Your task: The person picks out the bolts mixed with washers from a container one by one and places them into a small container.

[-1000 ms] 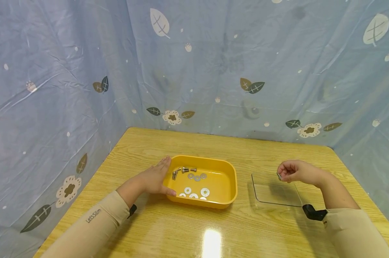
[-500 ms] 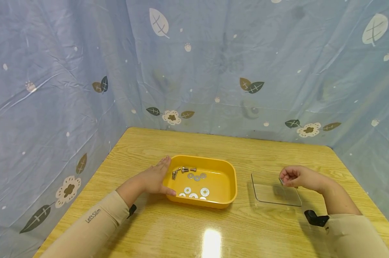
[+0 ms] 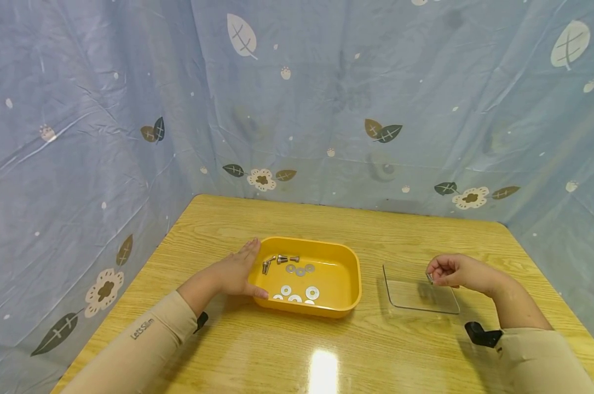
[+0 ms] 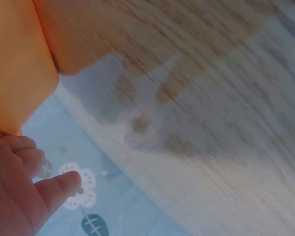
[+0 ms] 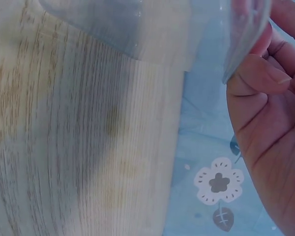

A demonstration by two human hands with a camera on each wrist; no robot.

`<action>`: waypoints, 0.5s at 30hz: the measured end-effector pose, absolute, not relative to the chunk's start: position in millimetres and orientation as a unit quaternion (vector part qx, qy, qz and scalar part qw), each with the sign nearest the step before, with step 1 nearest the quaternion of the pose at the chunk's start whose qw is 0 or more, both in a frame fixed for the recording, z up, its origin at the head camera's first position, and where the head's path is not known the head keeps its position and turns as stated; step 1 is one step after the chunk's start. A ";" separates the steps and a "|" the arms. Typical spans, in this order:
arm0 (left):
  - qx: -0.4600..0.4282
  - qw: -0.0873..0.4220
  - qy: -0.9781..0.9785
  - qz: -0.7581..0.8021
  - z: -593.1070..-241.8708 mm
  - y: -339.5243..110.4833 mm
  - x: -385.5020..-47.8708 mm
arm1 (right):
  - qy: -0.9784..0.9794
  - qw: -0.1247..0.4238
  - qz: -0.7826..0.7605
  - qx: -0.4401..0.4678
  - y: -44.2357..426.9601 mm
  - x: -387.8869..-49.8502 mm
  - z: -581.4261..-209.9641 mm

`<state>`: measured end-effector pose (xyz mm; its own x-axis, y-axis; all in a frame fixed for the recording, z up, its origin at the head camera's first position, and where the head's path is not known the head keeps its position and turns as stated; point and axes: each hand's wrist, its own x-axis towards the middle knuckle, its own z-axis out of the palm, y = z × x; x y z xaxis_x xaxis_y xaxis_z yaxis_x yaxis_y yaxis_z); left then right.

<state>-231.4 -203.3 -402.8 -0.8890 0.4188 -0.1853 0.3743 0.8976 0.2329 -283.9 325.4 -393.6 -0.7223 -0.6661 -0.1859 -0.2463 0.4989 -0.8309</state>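
My left hand (image 3: 235, 271) rests on the left end of a yellow plastic tray (image 3: 348, 273). Its fingers lie along the side wall, and the thumb lies at the near rim. Inside the tray are several screws (image 3: 282, 259) at the back left and several flat washers (image 3: 312, 293). To the right, my right hand (image 3: 451, 271) pinches a small silver metal piece (image 3: 430, 278) over the right part of a clear plastic container (image 3: 407, 295). Its exact kind cannot be made out. In the right wrist view, the container's clear wall (image 5: 246, 44) covers some fingertips.
Both stand on a wood-grain table (image 3: 257, 355), the clear container to the tray's right with a strip of tabletop between them. A blue patterned cloth (image 3: 316, 109) hangs behind the table and at its sides.
My right hand has come down and slightly to the right over the clear container, still pinching the silver piece. The left hand stays on the tray.
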 end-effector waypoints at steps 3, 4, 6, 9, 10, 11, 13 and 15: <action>0.205 0.118 0.967 0.096 -403.4 -203.7 -231.6 | 0.827 0.252 -0.420 -0.276 326.3 -285.5 -394.3; 0.205 0.118 0.967 0.094 -403.5 -203.8 -231.7 | 0.825 0.253 -0.422 -0.277 326.6 -286.0 -394.5; 0.204 0.118 0.967 0.093 -403.9 -204.0 -232.0 | 0.819 0.256 -0.429 -0.282 327.0 -286.9 -394.7; 0.204 0.115 0.968 0.094 -404.1 -204.2 -232.1 | 0.813 0.261 -0.435 -0.285 326.9 -287.5 -394.5; 0.204 0.115 0.968 0.094 -404.0 -204.2 -231.9 | 0.812 0.263 -0.436 -0.286 326.8 -287.5 -394.2; 0.204 0.115 0.967 0.096 -403.9 -204.1 -231.8 | 0.811 0.265 -0.436 -0.287 326.7 -287.6 -393.9; 0.205 0.114 0.967 0.097 -403.9 -204.0 -231.4 | 0.811 0.269 -0.433 -0.286 326.3 -287.5 -392.6; 0.205 0.115 0.967 0.098 -404.1 -204.0 -231.4 | 0.814 0.271 -0.427 -0.286 325.3 -287.5 -390.2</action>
<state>-231.4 -204.0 -404.1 -0.8897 0.4185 -0.1822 0.3736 0.8970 0.2361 -287.5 325.3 -390.2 -0.6890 -0.6975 -0.1969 -0.2336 0.4710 -0.8507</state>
